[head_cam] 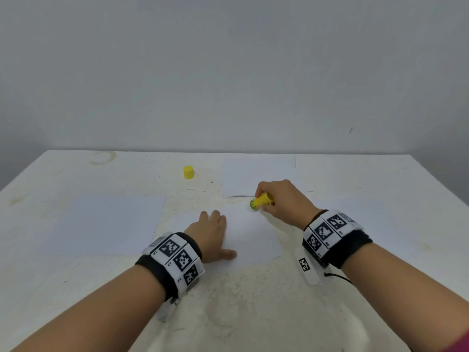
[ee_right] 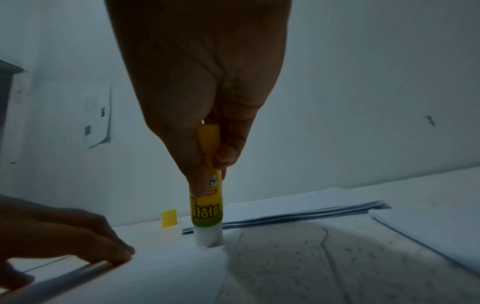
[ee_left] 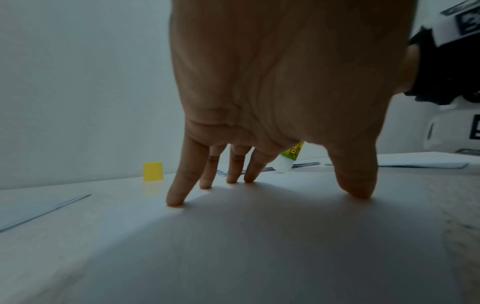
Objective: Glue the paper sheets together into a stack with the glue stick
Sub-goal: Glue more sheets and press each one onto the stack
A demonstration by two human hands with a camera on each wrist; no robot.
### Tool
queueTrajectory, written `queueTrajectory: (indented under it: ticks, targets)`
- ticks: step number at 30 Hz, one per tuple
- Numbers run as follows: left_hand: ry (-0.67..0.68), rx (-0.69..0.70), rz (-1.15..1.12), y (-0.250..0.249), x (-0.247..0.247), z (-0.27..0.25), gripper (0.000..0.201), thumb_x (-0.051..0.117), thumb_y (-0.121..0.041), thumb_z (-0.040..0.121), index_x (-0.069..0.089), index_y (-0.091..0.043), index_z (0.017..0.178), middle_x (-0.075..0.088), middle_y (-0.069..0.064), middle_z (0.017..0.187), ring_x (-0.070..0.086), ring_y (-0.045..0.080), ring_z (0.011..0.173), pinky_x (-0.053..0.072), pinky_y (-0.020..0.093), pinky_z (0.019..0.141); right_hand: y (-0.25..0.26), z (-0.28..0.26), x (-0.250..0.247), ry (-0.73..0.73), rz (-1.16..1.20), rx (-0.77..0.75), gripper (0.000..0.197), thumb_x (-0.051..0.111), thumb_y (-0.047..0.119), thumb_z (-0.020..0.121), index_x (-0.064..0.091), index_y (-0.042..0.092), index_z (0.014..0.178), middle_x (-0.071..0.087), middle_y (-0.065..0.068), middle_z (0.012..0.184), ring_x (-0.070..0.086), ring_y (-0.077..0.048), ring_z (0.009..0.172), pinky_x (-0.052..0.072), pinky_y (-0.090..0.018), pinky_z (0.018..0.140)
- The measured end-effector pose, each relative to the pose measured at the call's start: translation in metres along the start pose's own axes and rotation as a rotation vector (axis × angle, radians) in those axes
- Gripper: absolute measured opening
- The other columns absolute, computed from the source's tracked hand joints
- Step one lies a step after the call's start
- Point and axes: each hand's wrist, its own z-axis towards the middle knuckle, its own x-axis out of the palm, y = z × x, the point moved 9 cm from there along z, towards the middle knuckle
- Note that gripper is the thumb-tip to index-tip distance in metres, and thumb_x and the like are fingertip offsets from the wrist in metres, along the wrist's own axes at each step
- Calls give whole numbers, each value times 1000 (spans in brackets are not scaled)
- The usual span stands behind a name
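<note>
Table (head_cam: pixel 355 313), white and stained: one paper sheet (head_cam: pixel 253 240) near the middle, pinned by the left hand (head_cam: pixel 210 237) with fingers (ee_left: pixel 179 191) spread straight, tips pressing down. Right hand (head_cam: pixel 284 201) pinches the uncapped glue stick (ee_right: pixel 206 214) between thumb and fingers, white tip touching that sheet's far right corner. Yellow cap (head_cam: pixel 188 172) upright toward the far edge; paper stack (head_cam: pixel 258 174) at the far edge; further sheet (head_cam: pixel 106 222) toward the left edge.

Head overhead; wrists low, close.
</note>
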Motion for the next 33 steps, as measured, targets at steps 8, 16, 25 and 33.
queueTrajectory:
  ticks: [8,16,25,33]
  targets:
    - [-36,46,51,-1,-4,5,90,57,-64,82,12,-25,149,27,10,143,32,30,127,44,39,93,10,-33,0,160,-126,-82,17,66,13,85,64,19,101,64,-1,92,49,-12,76,36,-18,59]
    - [0,119,179,7,-9,3,60,37,-19,100,11,-38,151,24,11,146,34,30,125,44,38,96,3,-58,-3,284,-136,-39,22,73,14,81,66,23,100,48,18,76,47,-2,66,35,-17,55]
    - [-13,141,218,2,-13,-10,82,64,-62,78,33,-17,139,32,5,132,42,22,116,45,32,83,-45,-39,-42,40,511,241,29,84,15,70,66,2,88,60,-2,62,49,-12,47,40,-20,48]
    - [-22,252,135,-11,-7,-15,76,55,-54,89,21,-24,150,18,3,154,26,20,137,40,37,100,-63,-21,-13,-161,849,355,24,76,0,76,64,6,95,66,-11,76,59,-13,52,45,-20,45]
